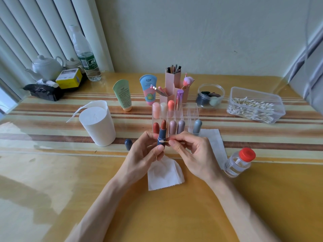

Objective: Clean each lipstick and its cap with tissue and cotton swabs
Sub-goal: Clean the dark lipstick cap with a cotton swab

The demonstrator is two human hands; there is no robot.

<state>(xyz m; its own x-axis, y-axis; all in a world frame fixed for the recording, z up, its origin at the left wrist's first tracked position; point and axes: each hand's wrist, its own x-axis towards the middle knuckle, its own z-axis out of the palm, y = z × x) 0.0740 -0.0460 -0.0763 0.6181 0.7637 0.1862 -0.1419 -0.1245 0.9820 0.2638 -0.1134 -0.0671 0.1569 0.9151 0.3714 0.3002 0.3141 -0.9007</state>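
My left hand [146,151] grips an uncapped dark blue lipstick [161,135] upright, its reddish-brown bullet raised. My right hand [190,151] pinches a cotton swab [164,142] whose white tip touches the side of the blue tube. The lipstick's dark blue cap [128,144] stands on the table to the left. A folded tissue [163,173] lies under my hands. A clear organiser [190,114] behind them holds several capped lipsticks.
A tissue roll [97,125] stands at the left. A clear box of cotton swabs [255,105] sits at the right, and a red-capped bottle [238,162] is near my right wrist. Another tissue sheet [214,142] lies beside it. Tubes, brush holders and a jar stand behind.
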